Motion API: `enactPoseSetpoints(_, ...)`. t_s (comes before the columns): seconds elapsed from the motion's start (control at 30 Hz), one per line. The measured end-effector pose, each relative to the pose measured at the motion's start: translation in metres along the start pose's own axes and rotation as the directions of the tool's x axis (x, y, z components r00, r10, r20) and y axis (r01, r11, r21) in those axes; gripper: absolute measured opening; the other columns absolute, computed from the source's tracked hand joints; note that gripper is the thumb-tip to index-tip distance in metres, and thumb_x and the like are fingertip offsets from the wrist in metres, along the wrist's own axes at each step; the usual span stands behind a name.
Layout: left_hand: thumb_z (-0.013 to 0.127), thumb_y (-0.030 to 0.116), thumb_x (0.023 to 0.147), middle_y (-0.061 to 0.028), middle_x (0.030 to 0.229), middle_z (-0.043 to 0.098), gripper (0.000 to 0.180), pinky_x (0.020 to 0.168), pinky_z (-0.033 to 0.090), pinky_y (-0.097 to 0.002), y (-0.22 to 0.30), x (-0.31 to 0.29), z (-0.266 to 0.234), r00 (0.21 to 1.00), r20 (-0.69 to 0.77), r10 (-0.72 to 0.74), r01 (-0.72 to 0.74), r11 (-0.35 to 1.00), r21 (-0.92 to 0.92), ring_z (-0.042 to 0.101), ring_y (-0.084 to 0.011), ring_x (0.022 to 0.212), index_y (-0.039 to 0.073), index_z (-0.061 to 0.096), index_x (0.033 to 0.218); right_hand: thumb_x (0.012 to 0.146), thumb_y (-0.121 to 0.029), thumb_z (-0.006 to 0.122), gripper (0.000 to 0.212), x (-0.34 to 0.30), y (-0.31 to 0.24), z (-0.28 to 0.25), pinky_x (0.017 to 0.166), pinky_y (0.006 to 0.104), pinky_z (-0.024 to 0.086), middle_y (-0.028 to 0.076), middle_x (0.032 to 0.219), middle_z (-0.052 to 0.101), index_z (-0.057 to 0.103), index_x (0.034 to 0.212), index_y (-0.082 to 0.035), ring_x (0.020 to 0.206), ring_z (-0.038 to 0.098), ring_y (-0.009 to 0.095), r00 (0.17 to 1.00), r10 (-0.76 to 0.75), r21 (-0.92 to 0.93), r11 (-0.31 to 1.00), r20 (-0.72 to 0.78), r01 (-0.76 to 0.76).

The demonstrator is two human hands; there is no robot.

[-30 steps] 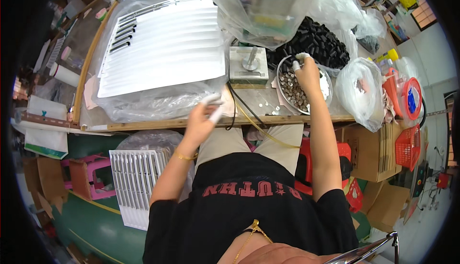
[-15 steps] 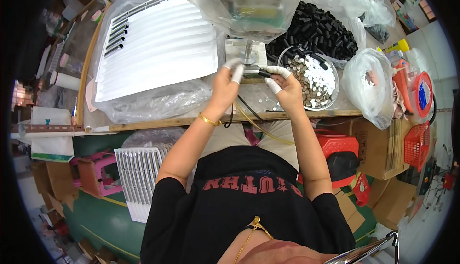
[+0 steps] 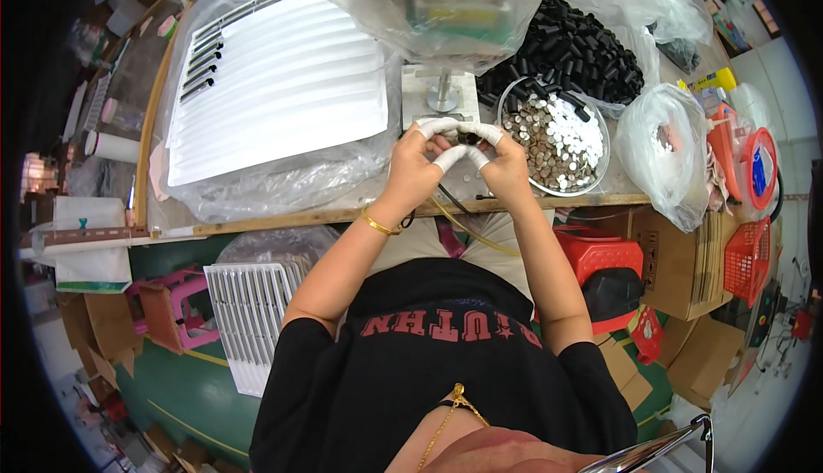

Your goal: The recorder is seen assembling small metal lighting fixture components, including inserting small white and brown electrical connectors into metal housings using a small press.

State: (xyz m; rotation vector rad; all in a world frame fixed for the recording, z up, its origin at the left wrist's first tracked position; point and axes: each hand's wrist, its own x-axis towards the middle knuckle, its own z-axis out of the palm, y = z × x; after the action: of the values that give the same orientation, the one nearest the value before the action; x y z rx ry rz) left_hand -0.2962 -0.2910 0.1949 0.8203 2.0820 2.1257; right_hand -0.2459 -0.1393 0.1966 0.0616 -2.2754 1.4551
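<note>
My left hand (image 3: pixel 417 164) and my right hand (image 3: pixel 504 164) meet at the front of a small press, whose metal plunger (image 3: pixel 442 94) stands over a pale base plate (image 3: pixel 417 85). White covers wrap several of my fingertips. Between the fingers of my right hand is a short black tube (image 3: pixel 470 138), partly hidden. My left fingers are closed against it from the other side; what they pinch is too small and covered to make out. Just right of my right hand stands a clear round bowl (image 3: pixel 606 157) of small silvery and white discs (image 3: pixel 561 138).
Behind the bowl lies a heap of black tubes (image 3: pixel 591 57). A white ribbed tray (image 3: pixel 283 87) with dark rods along its far-left edge covers the left of the bench. A plastic bag (image 3: pixel 660 151) sits at right. Clear plastic (image 3: pixel 437 18) hangs over the press.
My hands have come together, and the black tube has moved toward my left fingers. Both hands now sit slightly nearer me, in front of the press plate.
</note>
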Motion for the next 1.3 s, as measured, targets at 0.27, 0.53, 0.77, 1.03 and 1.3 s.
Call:
enactPoseSetpoints(0.27, 0.053, 0.021, 0.095, -0.0042, 0.094, 0.061, 0.031, 0.070, 0.045, -0.0217, 0.001, 0.001, -0.036, 0.948, -0.178, -0.265, 0.236, 0.957, -0.168, 0.054, -0.0083, 0.079, 0.001, 0.056, 0.119, 0.080, -0.001, 0.068, 0.032, 0.006, 0.014, 0.000, 0.067, 0.0227, 0.045, 0.005, 0.095, 0.062, 0.062, 0.111, -0.002, 0.076, 0.054, 0.010, 0.999, 0.002, -0.070, 0.998, -0.034, -0.005)
enactPoseSetpoints(0.53, 0.064, 0.004, 0.085, -0.0045, 0.097, 0.060, 0.036, 0.068, 0.045, -0.0197, -0.015, -0.007, -0.025, 0.941, -0.150, -0.303, 0.286, 0.950, -0.127, 0.051, -0.0059, 0.075, -0.003, 0.052, 0.118, 0.081, -0.010, 0.069, 0.034, 0.057, -0.015, -0.006, 0.070, 0.0225, 0.047, 0.006, 0.085, 0.064, 0.056, 0.110, 0.004, 0.075, 0.058, 0.009, 0.964, 0.260, -0.021, 0.965, -0.063, -0.262)
enactPoseSetpoints(0.77, 0.064, 0.005, 0.085, -0.0045, 0.095, 0.060, 0.035, 0.066, 0.045, -0.0190, -0.012, -0.012, -0.009, 0.956, -0.073, -0.284, 0.275, 0.954, -0.116, 0.052, -0.0057, 0.073, -0.002, 0.052, 0.118, 0.078, -0.012, 0.074, 0.027, 0.087, -0.016, 0.006, 0.068, 0.0244, 0.046, 0.009, 0.087, 0.068, 0.065, 0.097, 0.005, 0.078, 0.059, 0.009, 0.939, 0.341, 0.217, 0.921, -0.039, -0.325)
enactPoseSetpoints(1.03, 0.062, 0.002, 0.086, -0.0070, 0.101, 0.063, 0.034, 0.076, 0.047, -0.0206, -0.014, -0.028, -0.017, 0.941, -0.082, -0.329, 0.319, 0.940, -0.121, 0.057, -0.0077, 0.083, -0.002, 0.053, 0.119, 0.072, -0.027, 0.074, 0.037, 0.090, -0.007, 0.013, 0.078, 0.0413, 0.048, 0.018, 0.094, 0.062, 0.064, 0.101, -0.007, 0.092, 0.060, 0.036, 0.986, 0.166, -0.281, 0.948, 0.037, -0.149)
enactPoseSetpoints(1.3, 0.061, -0.001, 0.086, -0.0073, 0.104, 0.062, 0.033, 0.080, 0.047, -0.0217, 0.000, -0.033, -0.029, 0.948, -0.069, -0.310, 0.301, 0.947, -0.112, 0.058, -0.0089, 0.089, -0.001, 0.053, 0.119, 0.078, -0.018, 0.070, 0.013, 0.002, 0.014, -0.120, 0.069, 0.0329, 0.049, 0.011, 0.086, 0.068, 0.071, 0.088, -0.009, 0.075, 0.064, 0.024, 0.901, 0.323, -0.413, 0.807, -0.290, -0.422)
